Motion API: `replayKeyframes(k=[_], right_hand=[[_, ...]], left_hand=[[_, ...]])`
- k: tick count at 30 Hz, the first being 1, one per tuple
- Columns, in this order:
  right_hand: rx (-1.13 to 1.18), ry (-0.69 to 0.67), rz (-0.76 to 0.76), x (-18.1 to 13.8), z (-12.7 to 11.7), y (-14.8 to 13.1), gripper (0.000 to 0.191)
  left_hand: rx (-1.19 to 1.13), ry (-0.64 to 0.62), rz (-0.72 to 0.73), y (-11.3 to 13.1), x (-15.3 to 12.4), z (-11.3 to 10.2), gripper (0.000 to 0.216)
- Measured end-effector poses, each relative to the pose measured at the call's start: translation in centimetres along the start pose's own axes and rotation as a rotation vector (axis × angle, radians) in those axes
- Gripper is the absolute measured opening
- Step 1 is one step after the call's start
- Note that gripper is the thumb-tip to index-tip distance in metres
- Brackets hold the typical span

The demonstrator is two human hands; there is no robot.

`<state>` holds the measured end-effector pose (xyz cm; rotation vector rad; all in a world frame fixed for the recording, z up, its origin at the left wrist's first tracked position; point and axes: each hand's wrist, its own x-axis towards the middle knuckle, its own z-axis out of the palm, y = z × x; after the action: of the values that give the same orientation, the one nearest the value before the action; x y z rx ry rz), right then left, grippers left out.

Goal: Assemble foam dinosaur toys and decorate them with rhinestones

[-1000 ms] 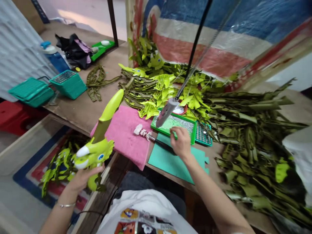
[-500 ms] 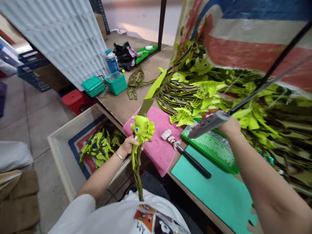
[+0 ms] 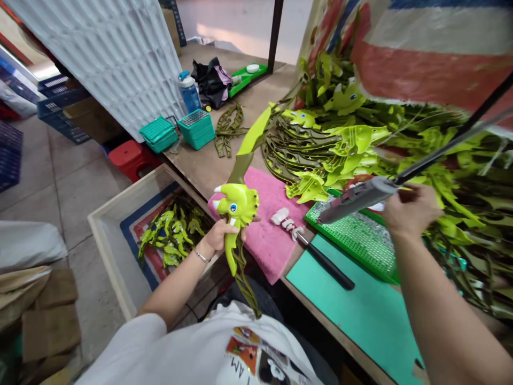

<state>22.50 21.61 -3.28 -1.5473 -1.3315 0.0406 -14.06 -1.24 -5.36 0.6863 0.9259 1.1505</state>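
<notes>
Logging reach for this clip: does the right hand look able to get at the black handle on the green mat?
Probably yes: the black handle lies uncovered on the green mat, though the right hand may have to skirt the hanging grey tool.

Clerk: Floor?

Checker: Large grey tiles (image 3: 80, 174), dark joints, seen at left.

Clerk: Walls?

Checker: Wall (image 3: 236, 13), one, pale, beyond the bench's far end. Panel (image 3: 108, 59), one, white, corrugated, beside the bench's left edge.

Clerk: Furniture?

Checker: Workbench (image 3: 192, 166), brown top; dark post (image 3: 275, 37) at its far side. Stool (image 3: 130, 158), red, near the panel's lower end.

Clerk: Sundries?

Checker: Sheeting (image 3: 441, 69), banded red, off-white and blue, upper right. Crates (image 3: 64, 117), blue, left. Cardboard (image 3: 52, 329), brown, lower left.

Clerk: Light?

Checker: Warm patch across the wall; bright area, far left, source unclear.
</notes>
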Motion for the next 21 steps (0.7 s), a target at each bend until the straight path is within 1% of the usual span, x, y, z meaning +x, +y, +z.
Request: replayKeyframes(k=[2,3,4,5,6,7,8,9,10,11,12,13,15,18,21], right_hand=[[0.137,0.196,0.071,-1.9,-2.0,-1.3,0.022],[0.237,0.302,0.046,-3.4,-3.2,-2.5,0.021],[0.357,0.364,-0.006,-5.1,-4.5,-4.1,0.019],[0.477,0.387,-0.045,-7.2,-5.7,-6.0,0.017],[0.558,0.303,-0.041,-9.4,-6.7,-8.2,0.015],[0.609,0.138,-0.022,-11.7,-7.6,-10.5,0.011],[0.661,0.016,-0.002,-13.9,-8.1,-12.8,0.008],[0.737,-0.116,0.011,-16.0,-8.4,-15.0,0.008],[0.802,-0.281,0.015,-17.7,-8.3,-16.8,0.009],[0.858,-0.39,0.035,-19.2,-8.0,-18.4,0.008],[0.882,-0.465,0.067,-20.3,-7.6,-19.6,0.007],[0.89,-0.521,0.085,-21.2,-7.1,-20.4,0.005],[0.875,-0.565,0.102,-22.1,-6.2,-21.3,0.002],[0.87,-0.586,0.096,-22.7,-5.7,-21.8,0.003],[0.905,-0.59,0.116,-23.0,-6.0,-22.0,0.004]], left_hand=[[0.023,0.062,0.005,0.0,-1.1,0.5,0.04],[0.036,0.097,0.012,-0.1,-1.6,1.0,0.04],[0.049,0.136,0.022,-0.2,-2.1,1.5,0.04],[0.058,0.179,0.034,-0.5,-2.4,2.2,0.041],[0.064,0.221,0.047,-0.8,-2.7,2.9,0.042],[0.07,0.258,0.061,-1.1,-2.9,3.7,0.04],[0.078,0.287,0.077,-1.5,-3.0,4.4,0.038],[0.091,0.307,0.099,-1.7,-3.1,5.2,0.036],[0.109,0.327,0.135,-1.9,-3.2,5.9,0.033],[0.133,0.343,0.185,-2.0,-3.3,6.6,0.032],[0.158,0.355,0.242,-2.1,-3.5,7.1,0.032],[0.175,0.367,0.3,-2.1,-3.6,7.5,0.034],[0.181,0.372,0.379,-2.2,-3.9,7.9,0.043],[0.169,0.376,0.429,-2.5,-4.3,7.8,0.051],[0.162,0.415,0.462,-2.9,-4.4,7.7,0.054]])
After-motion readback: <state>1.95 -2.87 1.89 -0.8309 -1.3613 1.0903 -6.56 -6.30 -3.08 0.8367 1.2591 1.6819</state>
